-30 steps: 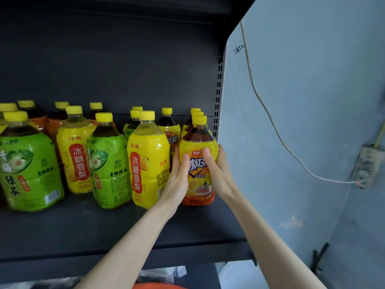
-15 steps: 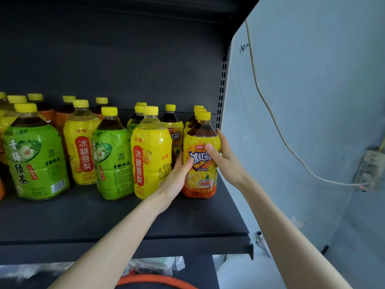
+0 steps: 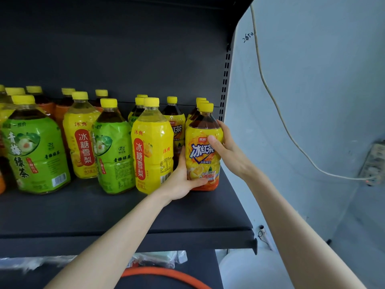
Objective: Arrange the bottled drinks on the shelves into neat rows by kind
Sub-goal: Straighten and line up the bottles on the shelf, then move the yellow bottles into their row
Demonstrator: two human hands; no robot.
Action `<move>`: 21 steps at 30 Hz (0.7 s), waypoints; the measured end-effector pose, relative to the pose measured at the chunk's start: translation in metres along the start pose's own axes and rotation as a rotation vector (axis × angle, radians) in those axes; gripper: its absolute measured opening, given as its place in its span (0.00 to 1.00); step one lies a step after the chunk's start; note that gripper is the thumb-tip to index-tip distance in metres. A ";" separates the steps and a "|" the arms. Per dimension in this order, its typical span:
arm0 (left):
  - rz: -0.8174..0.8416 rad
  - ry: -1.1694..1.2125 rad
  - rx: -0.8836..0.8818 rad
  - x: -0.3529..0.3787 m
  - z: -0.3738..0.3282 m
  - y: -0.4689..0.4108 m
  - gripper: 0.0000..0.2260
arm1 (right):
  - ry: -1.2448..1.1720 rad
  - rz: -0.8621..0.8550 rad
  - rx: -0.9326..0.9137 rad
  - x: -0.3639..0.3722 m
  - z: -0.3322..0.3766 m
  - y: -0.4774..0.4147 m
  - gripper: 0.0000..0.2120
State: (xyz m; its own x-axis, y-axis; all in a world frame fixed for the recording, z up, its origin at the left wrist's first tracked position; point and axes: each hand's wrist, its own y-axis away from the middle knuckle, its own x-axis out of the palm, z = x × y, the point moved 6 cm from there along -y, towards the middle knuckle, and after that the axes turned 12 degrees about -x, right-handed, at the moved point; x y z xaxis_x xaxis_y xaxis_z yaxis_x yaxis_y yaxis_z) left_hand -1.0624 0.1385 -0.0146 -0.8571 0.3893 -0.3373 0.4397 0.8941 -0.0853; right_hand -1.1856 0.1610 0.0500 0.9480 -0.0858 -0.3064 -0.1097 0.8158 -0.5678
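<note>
orange hose point(image 3: 166, 274) at 6 o'clock of view, below dark shelf point(image 3: 104, 215). left hand point(image 3: 179, 180) curled round iced tea bottle point(image 3: 203, 155) low, from its 8 o'clock. right hand point(image 3: 229, 151) grips it from 3 o'clock, thumb on label. bottle upright at shelf's right end. yellow pear bottle point(image 3: 153, 147) just beside at 9 o'clock, green tea bottle point(image 3: 113, 151) beyond it. same-kind bottles point(image 3: 201, 105) queued behind at 12 o'clock.
</note>
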 end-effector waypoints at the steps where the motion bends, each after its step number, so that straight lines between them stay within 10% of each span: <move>1: 0.000 -0.001 -0.001 0.000 0.001 -0.001 0.47 | 0.001 0.000 0.000 0.000 0.000 0.000 0.29; 14: -0.085 -0.122 -0.119 -0.003 -0.002 0.000 0.50 | 0.187 0.018 0.064 -0.002 0.016 0.009 0.32; 21: -0.349 -0.479 -0.085 -0.019 -0.032 0.053 0.23 | 0.622 -0.046 -0.029 -0.005 0.046 0.038 0.28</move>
State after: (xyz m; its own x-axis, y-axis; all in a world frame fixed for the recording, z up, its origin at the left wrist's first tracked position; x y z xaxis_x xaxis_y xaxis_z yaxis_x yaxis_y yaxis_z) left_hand -1.0313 0.1857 0.0177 -0.7221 -0.0562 -0.6895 0.1135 0.9736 -0.1983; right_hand -1.1806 0.2186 0.0656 0.6017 -0.4444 -0.6637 -0.0893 0.7883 -0.6088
